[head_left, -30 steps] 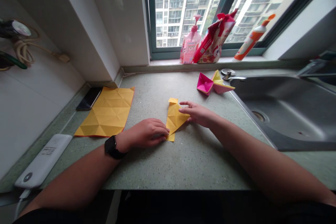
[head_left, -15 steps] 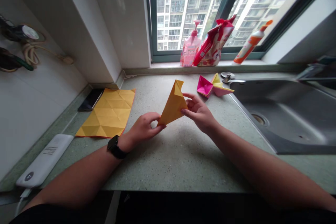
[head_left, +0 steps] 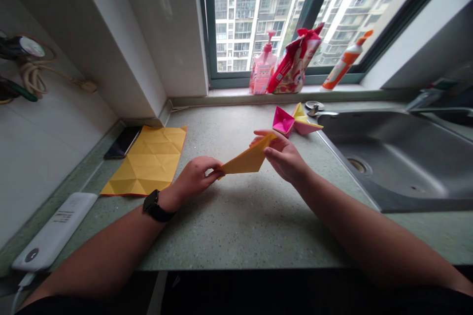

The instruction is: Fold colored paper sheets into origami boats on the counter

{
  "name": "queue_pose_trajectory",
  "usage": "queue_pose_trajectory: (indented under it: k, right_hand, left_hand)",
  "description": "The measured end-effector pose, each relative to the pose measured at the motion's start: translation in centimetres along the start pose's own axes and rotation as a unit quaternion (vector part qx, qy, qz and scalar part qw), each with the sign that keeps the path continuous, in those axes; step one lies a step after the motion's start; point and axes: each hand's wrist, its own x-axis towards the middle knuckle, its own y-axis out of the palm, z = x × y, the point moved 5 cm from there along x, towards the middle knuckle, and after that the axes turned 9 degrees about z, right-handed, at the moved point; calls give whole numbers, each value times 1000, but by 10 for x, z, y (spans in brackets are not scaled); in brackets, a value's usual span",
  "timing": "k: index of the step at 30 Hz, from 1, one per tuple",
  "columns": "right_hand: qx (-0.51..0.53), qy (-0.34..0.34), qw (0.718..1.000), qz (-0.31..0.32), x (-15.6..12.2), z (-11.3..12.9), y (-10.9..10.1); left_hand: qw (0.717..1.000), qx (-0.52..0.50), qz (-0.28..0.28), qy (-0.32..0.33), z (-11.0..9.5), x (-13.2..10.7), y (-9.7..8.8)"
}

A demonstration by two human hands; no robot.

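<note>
A folded piece of orange-yellow origami paper [head_left: 246, 158] is held between my hands, a little above the counter. My left hand [head_left: 201, 174] pinches its pointed left end between thumb and fingers. Around its upper right end my right hand [head_left: 283, 153] is closed, thumb in front and fingers behind, partly hidden by the paper. Left of my hands a creased yellow sheet [head_left: 148, 157] with a red-orange edge lies flat. Behind my right hand stand a pink folded paper piece [head_left: 283, 121] and a yellow-and-pink one [head_left: 306, 125], side by side.
A dark phone [head_left: 121, 142] lies partly under the sheet, and a white power bank [head_left: 55, 231] with a cable is at the left. The steel sink [head_left: 399, 157] is on the right. A pump bottle [head_left: 263, 71], a red bag [head_left: 295, 64] and an orange-white bottle [head_left: 345, 64] line the sill.
The folded paper has tipped over to the right, from standing steeply to lying nearly level. My right hand has shifted its hold to the paper's upper end; the left keeps its pinch.
</note>
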Motion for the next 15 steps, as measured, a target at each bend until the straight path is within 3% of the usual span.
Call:
queue_pose_trajectory:
  k: [5,10,12,15]
  right_hand:
    - [-23,19,1000,-4,0,-3,-3]
    - [-80,-56,995,-18,1,6,-4]
    - [-169,-130,976,-56,-5,19,-3]
    - [-350,-255,900,-52,-18,36,11]
  left_hand:
    - [996,70,-52,-2,6,-2,-9]
    - [984,104,-140,-25,15,-5,-21]
    - [976,124,-179,-27,15,-6,-24]
    - [966,141,-215,-24,11,-9,-26]
